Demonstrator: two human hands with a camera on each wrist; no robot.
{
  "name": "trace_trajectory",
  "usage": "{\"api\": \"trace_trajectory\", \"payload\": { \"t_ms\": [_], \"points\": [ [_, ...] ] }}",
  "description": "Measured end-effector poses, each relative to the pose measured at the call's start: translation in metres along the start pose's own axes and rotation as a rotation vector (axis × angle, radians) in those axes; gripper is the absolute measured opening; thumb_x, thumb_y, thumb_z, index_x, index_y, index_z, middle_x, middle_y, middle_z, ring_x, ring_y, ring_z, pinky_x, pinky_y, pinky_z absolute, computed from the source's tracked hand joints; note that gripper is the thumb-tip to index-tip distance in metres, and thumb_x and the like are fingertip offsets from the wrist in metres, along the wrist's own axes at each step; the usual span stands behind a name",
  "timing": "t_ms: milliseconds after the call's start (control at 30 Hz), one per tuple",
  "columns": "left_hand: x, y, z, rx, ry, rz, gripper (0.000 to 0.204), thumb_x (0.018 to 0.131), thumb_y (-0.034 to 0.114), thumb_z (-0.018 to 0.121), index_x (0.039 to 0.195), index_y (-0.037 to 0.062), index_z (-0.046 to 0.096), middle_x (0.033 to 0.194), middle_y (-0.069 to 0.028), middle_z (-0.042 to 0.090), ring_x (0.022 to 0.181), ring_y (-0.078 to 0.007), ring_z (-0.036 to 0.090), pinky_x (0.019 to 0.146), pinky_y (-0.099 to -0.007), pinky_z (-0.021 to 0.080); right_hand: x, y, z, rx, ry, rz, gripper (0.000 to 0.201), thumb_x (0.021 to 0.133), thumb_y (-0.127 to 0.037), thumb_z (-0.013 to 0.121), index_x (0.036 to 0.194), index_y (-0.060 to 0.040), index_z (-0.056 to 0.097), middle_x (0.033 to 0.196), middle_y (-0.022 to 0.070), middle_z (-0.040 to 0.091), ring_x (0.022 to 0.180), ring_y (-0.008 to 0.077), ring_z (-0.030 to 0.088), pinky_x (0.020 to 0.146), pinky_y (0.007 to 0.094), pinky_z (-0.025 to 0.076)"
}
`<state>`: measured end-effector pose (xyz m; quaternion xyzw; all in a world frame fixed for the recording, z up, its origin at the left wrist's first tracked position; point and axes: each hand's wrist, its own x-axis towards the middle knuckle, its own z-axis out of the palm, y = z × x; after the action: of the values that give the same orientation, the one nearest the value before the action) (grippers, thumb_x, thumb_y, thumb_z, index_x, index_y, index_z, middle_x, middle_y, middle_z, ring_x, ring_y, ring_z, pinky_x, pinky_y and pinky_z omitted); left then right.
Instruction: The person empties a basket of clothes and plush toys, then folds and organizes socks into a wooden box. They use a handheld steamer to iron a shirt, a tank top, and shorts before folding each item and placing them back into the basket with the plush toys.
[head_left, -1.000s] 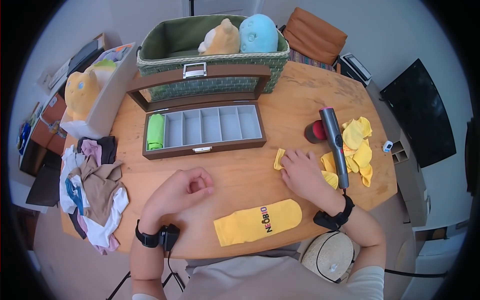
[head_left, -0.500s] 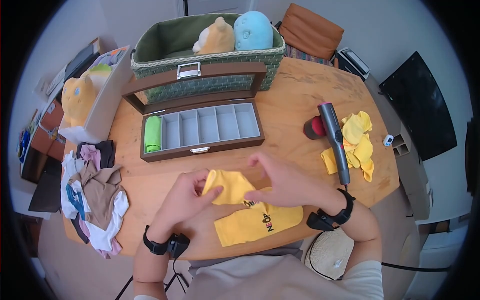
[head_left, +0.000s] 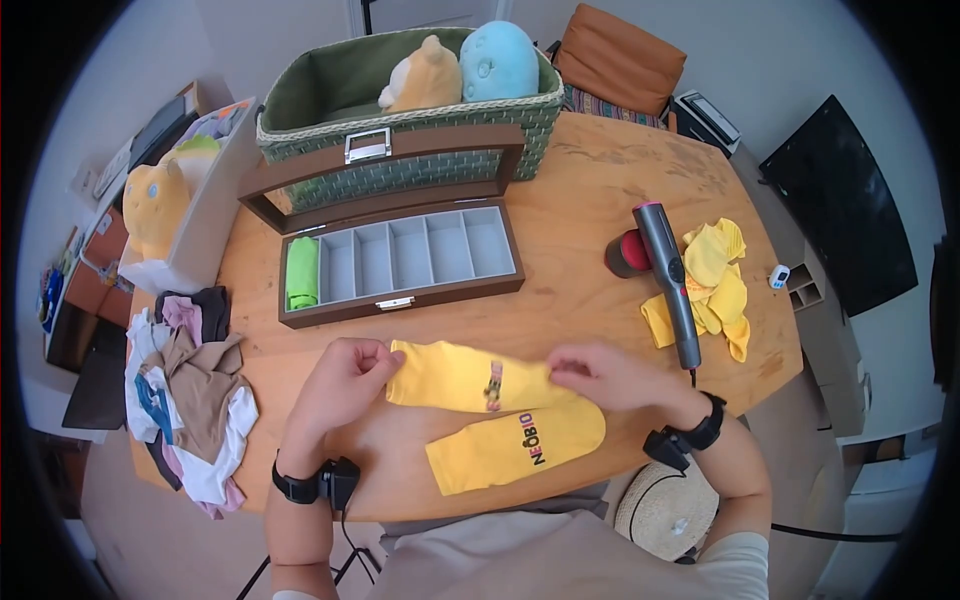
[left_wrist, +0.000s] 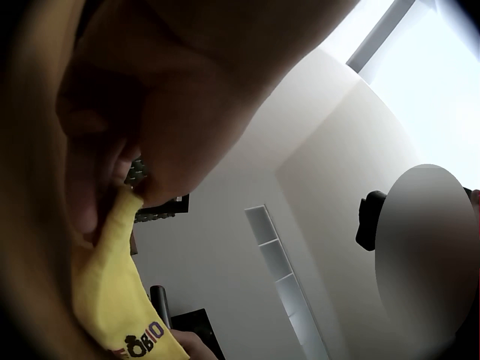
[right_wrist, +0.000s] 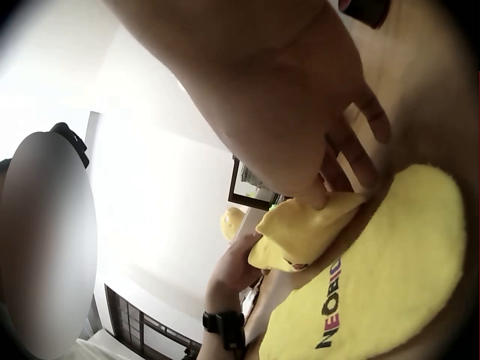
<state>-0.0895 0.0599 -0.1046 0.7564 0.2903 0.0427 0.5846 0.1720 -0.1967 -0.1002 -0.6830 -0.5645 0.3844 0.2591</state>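
A yellow sock with printed letters is stretched sideways between both hands in the head view. My left hand pinches its open cuff between thumb and fingers. At the other end, my right hand pinches the toe. Just below, nearer the table's front edge, a second yellow sock lies flat with its NEOBIO lettering up, partly overlapped by the held one. The right wrist view shows the held sock bunched under the fingertips, above the flat sock.
A brown compartment box stands lid up, a green rolled cloth in its leftmost slot. Right are a grey cordless device and crumpled yellow socks. Clothes pile at left; a green basket with plush toys stands behind.
The right hand has brought a yellow sock from the right side to the middle. The left hand has taken its cuff, and the sock is now drawn out straight above the flat one.
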Motion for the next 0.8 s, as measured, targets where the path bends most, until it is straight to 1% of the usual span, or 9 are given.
{"api": "trace_trajectory", "payload": {
  "t_ms": [33, 100, 167, 300, 367, 500, 567, 667, 800],
  "points": [
    [-0.001, 0.002, -0.002, 0.011, -0.016, -0.012, 0.03, 0.101, 0.022, 0.064, 0.082, -0.0021, 0.066, 0.065, 0.0035, 0.06, 0.059, -0.0021, 0.049, 0.055, -0.0216, 0.041, 0.001, 0.007, -0.004, 0.34, -0.005, 0.142, 0.017, 0.1, -0.013, 0.059, 0.114, -0.0027, 0.061, 0.096, 0.009, 0.069, 0.087, 0.025, 0.067, 0.077, 0.0374, 0.052],
    [-0.001, 0.004, 0.002, 0.017, 0.004, -0.019, 0.029, 0.1, 0.022, 0.065, 0.086, -0.0029, 0.067, 0.067, 0.0025, 0.062, 0.06, -0.0036, 0.052, 0.058, -0.022, 0.044, -0.001, -0.02, -0.019, 0.468, 0.095, 0.285, 0.018, 0.101, -0.015, 0.058, 0.114, -0.0022, 0.061, 0.091, 0.0107, 0.07, 0.078, 0.022, 0.067, 0.069, 0.0368, 0.052],
    [0.002, 0.003, 0.004, 0.02, 0.024, -0.021, 0.027, 0.1, 0.021, 0.065, 0.089, -0.0037, 0.068, 0.069, 0.0014, 0.064, 0.061, -0.0052, 0.054, 0.061, -0.0224, 0.047, -0.008, -0.022, -0.031, -0.108, 0.329, 0.259, 0.024, 0.097, -0.02, 0.065, 0.114, -0.0027, 0.061, 0.091, 0.0142, 0.07, 0.078, 0.0266, 0.068, 0.07, 0.0373, 0.052],
    [0.011, -0.017, 0.005, -0.045, 0.146, 0.135, 0.03, 0.099, 0.02, 0.066, 0.116, -0.0052, 0.063, 0.097, -0.0059, 0.068, 0.082, -0.0095, 0.061, 0.074, -0.0257, 0.052, -0.032, -0.04, -0.062, -0.392, 0.525, 0.302, 0.032, 0.094, -0.025, 0.069, 0.114, -0.0029, 0.059, 0.092, 0.0163, 0.07, 0.083, 0.0322, 0.068, 0.074, 0.0392, 0.052],
    [0.014, -0.022, 0.003, -0.043, 0.187, 0.191, 0.036, 0.099, 0.019, 0.066, 0.123, -0.0054, 0.059, 0.107, -0.008, 0.068, 0.09, -0.0107, 0.062, 0.079, -0.0267, 0.052, -0.048, -0.042, -0.073, -0.681, 0.729, 0.539, 0.037, 0.091, -0.027, 0.072, 0.114, -0.0025, 0.055, 0.091, 0.0181, 0.069, 0.086, 0.0363, 0.068, 0.074, 0.0418, 0.052],
    [0.019, -0.025, 0.003, -0.006, 0.209, 0.196, 0.04, 0.098, 0.018, 0.067, 0.128, -0.0041, 0.055, 0.115, -0.0079, 0.065, 0.089, -0.0107, 0.059, 0.078, -0.027, 0.051, -0.077, -0.007, -0.071, -0.86, 0.835, 0.628, 0.043, 0.089, -0.029, 0.075, 0.114, -0.002, 0.053, 0.088, 0.0178, 0.069, 0.088, 0.0353, 0.069, 0.074, 0.0438, 0.051],
    [0.02, -0.025, 0.005, 0.029, 0.241, 0.219, 0.039, 0.097, 0.017, 0.068, 0.128, -0.0034, 0.056, 0.115, -0.0075, 0.065, 0.087, -0.0106, 0.059, 0.077, -0.0268, 0.051, -0.08, -0.013, -0.07, -0.47, 0.681, 0.804, 0.051, 0.086, -0.032, 0.077, 0.116, -0.0004, 0.051, 0.086, 0.0192, 0.067, 0.087, 0.0345, 0.069, 0.073, 0.0428, 0.052],
    [0.019, -0.021, -0.001, 0.035, 0.279, 0.248, 0.031, 0.095, 0.016, 0.07, 0.118, -0.0021, 0.061, 0.104, -0.0059, 0.067, 0.08, -0.0083, 0.059, 0.071, -0.0245, 0.05, -0.081, 0.017, -0.065, -0.245, 0.719, 0.711, 0.048, 0.085, -0.025, 0.076, 0.117, 0.0006, 0.052, 0.084, 0.0199, 0.065, 0.084, 0.0326, 0.069, 0.073, 0.0412, 0.052],
    [0.009, -0.008, -0.005, 0.074, 0.022, 0.092, 0.017, 0.092, 0.013, 0.073, 0.097, -0.0007, 0.064, 0.08, 0.0004, 0.065, 0.068, -0.0054, 0.058, 0.062, -0.0221, 0.048, -0.082, 0.058, -0.062, -0.327, 0.852, 0.449, 0.043, 0.082, -0.016, 0.072, 0.117, 0.0006, 0.053, 0.086, 0.0202, 0.065, 0.08, 0.0308, 0.068, 0.072, 0.0401, 0.051]
  ]
}}
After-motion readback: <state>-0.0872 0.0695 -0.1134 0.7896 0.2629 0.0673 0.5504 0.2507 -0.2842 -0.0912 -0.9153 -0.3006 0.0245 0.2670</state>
